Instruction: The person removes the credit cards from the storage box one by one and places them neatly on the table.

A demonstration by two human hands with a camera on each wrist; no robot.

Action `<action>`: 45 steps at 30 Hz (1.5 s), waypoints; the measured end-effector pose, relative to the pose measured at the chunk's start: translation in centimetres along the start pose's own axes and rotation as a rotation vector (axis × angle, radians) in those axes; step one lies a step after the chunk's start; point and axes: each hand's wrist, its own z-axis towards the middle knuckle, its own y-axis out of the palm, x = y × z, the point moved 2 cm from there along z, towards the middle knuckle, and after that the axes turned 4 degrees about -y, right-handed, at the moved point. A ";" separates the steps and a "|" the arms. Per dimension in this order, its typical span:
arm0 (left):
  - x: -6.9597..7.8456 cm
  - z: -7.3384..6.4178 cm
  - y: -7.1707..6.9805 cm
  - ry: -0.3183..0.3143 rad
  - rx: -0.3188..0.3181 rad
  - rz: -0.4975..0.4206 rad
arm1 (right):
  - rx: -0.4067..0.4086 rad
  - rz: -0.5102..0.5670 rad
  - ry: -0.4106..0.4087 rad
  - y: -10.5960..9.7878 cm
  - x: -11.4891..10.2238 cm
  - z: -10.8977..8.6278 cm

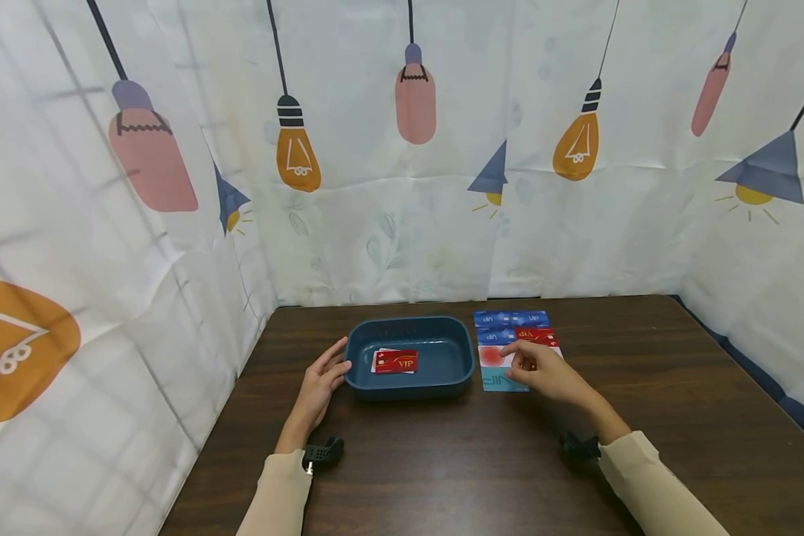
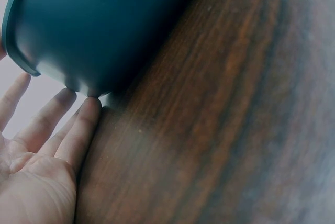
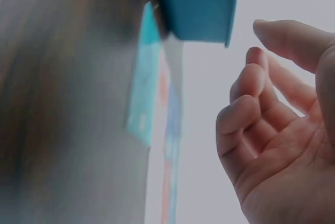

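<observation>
A dark teal rectangular bin (image 1: pixel 409 391) stands on the table, with a red VIP card (image 1: pixel 397 362) on top of a whitish card inside. My left hand (image 1: pixel 321 383) is at its left end. In the left wrist view, extended fingertips (image 2: pixel 90 110) touch the bin's wall. To the right of the bin lie several cards: blue ones (image 1: pixel 494 319) at the back, a red one (image 1: pixel 537 336), a white one with a pink circle (image 1: pixel 491 356) and a light-blue one (image 1: pixel 499 381) in front. Over them hovers my right hand (image 1: pixel 543 371), fingers loosely bent, thumb and index apart, holding nothing visible.
The brown wood-grain table (image 1: pixel 435 469) runs back to a white curtain (image 1: pixel 388 246) printed with hanging lamps, which also hangs at both sides. Dark bands (image 1: pixel 324 451) circle both wrists.
</observation>
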 end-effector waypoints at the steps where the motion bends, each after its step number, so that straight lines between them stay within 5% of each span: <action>1: 0.0 0.0 0.0 0.002 0.000 0.000 | 0.012 0.011 -0.011 0.1 -0.4 0.2; 8: 0.0 0.0 0.0 0.006 0.002 0.005 | 0.047 0.058 -0.099 1.0 -3.9 2.0; 19: 0.1 0.0 0.1 0.004 0.000 0.014 | -0.017 0.081 -0.178 4.5 -7.5 5.4; 34: 0.3 -0.1 0.1 -0.004 0.001 0.023 | -0.102 -0.022 -0.147 10.0 -7.2 10.6; 45: 0.1 0.0 0.1 -0.001 0.007 0.001 | -0.156 -0.043 -0.050 12.0 -6.2 13.1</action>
